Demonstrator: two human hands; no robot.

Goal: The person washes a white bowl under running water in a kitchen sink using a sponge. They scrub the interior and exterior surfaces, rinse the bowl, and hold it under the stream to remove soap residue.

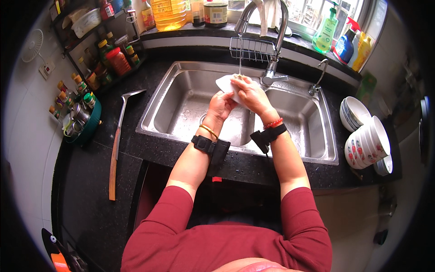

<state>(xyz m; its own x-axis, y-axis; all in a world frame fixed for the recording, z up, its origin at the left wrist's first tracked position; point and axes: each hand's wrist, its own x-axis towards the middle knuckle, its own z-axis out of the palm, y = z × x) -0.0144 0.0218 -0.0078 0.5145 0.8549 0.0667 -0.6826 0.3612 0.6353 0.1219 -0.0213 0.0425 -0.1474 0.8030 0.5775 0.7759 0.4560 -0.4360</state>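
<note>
Over the double-basin stainless steel sink (180, 88), my left hand (221, 104) grips the lower edge of a white dish (223, 83), which is tilted. Its exact kind is hard to tell, since my fingers cover much of it. My right hand (252, 96) is on the dish's right side, with a small pale yellowish scrubber or cloth (238, 77) at the fingertips. A thin stream of water (240, 54) runs from the chrome faucet (282, 34) onto that spot. Both hands are near the divider between the basins.
White bowls (367, 142), some flower-printed, are stacked right of the sink. A wood-handled wok spatula (117, 146) lies on the black counter to the left. Beyond it stands a teal basin (85, 125) of bottles. Cleaning bottles (345, 46) line the sill; a small tap (317, 81) rises at right.
</note>
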